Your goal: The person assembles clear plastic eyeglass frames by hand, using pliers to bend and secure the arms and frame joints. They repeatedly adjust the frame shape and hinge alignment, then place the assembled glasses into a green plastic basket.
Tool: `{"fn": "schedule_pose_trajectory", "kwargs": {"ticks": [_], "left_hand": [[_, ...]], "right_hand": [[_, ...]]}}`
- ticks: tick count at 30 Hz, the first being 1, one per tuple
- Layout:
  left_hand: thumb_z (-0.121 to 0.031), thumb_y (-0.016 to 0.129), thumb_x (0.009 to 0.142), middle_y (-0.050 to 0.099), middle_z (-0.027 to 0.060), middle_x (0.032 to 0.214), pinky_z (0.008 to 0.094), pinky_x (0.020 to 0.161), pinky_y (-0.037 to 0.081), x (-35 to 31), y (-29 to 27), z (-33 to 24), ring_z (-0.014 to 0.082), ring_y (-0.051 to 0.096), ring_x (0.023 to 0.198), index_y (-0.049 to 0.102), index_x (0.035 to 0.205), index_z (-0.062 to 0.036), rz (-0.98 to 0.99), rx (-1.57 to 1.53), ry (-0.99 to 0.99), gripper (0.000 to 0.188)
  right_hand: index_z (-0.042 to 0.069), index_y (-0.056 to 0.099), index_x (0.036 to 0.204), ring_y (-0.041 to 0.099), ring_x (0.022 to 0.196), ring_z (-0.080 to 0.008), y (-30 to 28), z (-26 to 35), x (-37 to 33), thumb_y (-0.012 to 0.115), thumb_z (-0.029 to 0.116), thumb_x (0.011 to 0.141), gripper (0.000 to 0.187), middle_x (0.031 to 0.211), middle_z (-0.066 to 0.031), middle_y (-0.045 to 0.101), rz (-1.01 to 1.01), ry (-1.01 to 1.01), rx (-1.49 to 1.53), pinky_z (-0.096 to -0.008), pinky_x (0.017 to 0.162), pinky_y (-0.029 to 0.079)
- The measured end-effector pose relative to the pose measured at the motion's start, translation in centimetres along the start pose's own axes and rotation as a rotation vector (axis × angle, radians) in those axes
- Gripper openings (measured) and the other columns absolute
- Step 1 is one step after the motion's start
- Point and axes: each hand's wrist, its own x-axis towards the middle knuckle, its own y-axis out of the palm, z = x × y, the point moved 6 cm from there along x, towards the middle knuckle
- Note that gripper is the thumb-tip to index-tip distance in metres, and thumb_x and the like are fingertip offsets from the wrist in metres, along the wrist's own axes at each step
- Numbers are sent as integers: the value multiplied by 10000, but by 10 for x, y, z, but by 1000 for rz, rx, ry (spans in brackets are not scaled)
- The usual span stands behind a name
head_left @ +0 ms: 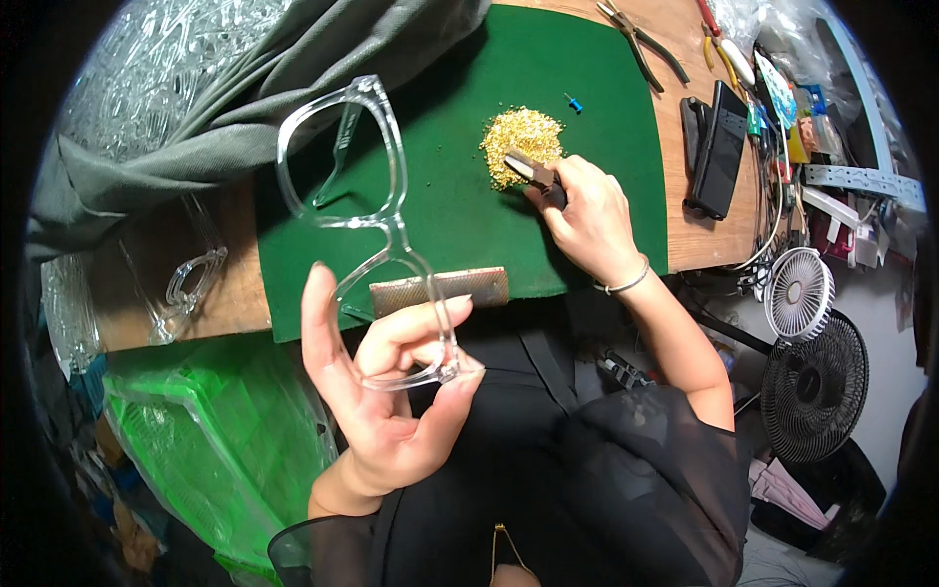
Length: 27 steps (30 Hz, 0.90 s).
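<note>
The left fingers (450,395) pinch one glasses frame (391,222), longways up, leaning left; the right fingers (584,179) wrap one pair of pliers (534,174) pointing up-left.

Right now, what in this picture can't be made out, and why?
Gold bits: too small in the head view to tell each one's shape.
Held pliers: head view; handles mostly hidden by the right hand. Whether the tips grip a bit is too small to tell.
Clear pile, upper left: head view; partly hidden by gray cloth.
</note>
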Motion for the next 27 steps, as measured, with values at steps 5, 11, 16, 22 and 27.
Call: {"fn": "schedule_pose_trajectory", "kwargs": {"ticks": [5, 11, 16, 22, 27], "left_hand": [[105, 688, 736, 591, 240, 1147, 320, 802, 542, -1, 6, -1, 197, 653, 842, -66, 1450, -69, 69, 126, 45, 1053], [134, 634, 782, 557, 267, 1198, 312, 859, 508, -9, 13, -9, 240, 631, 1005, -55, 1442, -45, 108, 92, 35, 970], [153, 621, 777, 555, 286, 1183, 319, 843, 520, -16, 19, -14, 271, 630, 1018, -33, 1438, -15, 115, 104, 158, 945], [125, 663, 768, 593, 286, 1113, 306, 800, 534, -27, 17, -17, 252, 660, 936, 92, 1404, 91, 35, 184, 278, 856], [140, 607, 793, 522, 307, 1222, 376, 933, 481, -31, 19, -19, 320, 588, 1102, -112, 1433, -62, 213, 238, 172, 984]], "right_hand": [[4, 559, 849, 584, 665, -283, -11, 3, -2, 663, 88, 780, 149, 745, -126, 576, -25, -5, 237, -360, 591, 445], [5, 547, 893, 541, 736, -109, -52, 79, -38, 631, -40, 801, 133, 798, -35, 572, 247, 27, 1029, -247, 677, 451], [29, 576, 903, 579, 779, -218, -56, 110, -46, 676, -61, 738, 213, 860, -83, 593, 225, -276, 1043, -297, 700, 468], [54, 607, 848, 573, 726, -210, -51, 112, -50, 735, 3, 728, 182, 818, -56, 620, 107, -422, 1088, -319, 673, 447], [65, 629, 850, 565, 704, -199, -54, 113, -52, 748, 52, 745, 158, 799, -39, 627, 76, -470, 1102, -323, 672, 427]]}}
